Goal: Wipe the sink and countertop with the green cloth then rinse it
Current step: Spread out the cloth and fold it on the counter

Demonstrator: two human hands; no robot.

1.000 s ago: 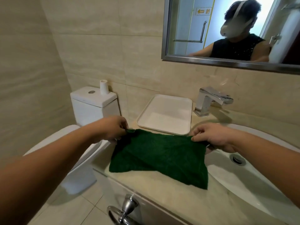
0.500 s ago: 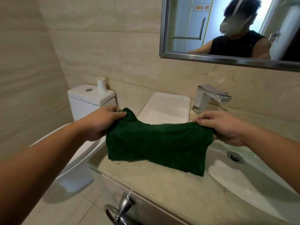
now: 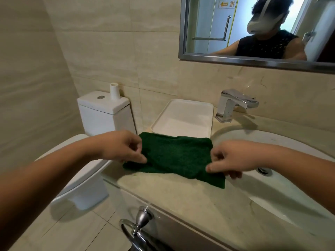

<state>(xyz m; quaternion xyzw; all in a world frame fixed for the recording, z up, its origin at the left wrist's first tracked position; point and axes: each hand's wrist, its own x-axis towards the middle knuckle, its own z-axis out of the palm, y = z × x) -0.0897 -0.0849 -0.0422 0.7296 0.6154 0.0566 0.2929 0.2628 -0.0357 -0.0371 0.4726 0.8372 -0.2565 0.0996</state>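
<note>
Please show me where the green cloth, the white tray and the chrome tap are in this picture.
Dark green terry cloth [image 3: 177, 154]: head view, middle of its upper surface.
White rectangular plastic tray [image 3: 183, 122]: head view, its bare floor.
Square chrome tap [image 3: 225, 107]: head view, its upright body.

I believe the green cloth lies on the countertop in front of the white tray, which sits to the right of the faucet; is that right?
Not quite: the head view shows the white tray to the left of the faucet, not the right. The green cloth does lie on the countertop in front of it.
</note>
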